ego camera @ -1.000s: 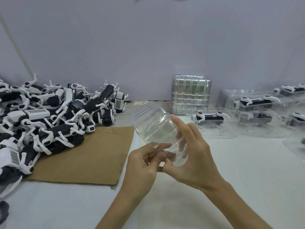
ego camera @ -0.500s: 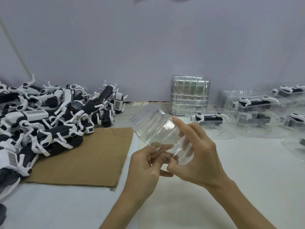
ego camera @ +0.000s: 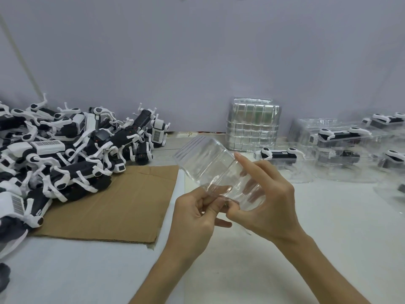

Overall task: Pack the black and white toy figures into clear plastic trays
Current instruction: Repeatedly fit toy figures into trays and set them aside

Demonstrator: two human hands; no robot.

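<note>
The right hand (ego camera: 269,207) curls round one end of a nested stack of clear trays (ego camera: 208,163) held above the table, while the left hand (ego camera: 195,213) pinches a rim. This looks like peeling one tray free. Next comes a figure from the toy figures (ego camera: 65,150) heaped left by the cardboard (ego camera: 122,200). The reach looks unobstructed, with the filled trays (ego camera: 341,139) well right.

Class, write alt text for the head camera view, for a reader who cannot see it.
The left hand and right hand grip nested clear plastic trays above a white table. Black and white toy figures lie heaped at left, partly on cardboard; packed trays sit at right.
</note>
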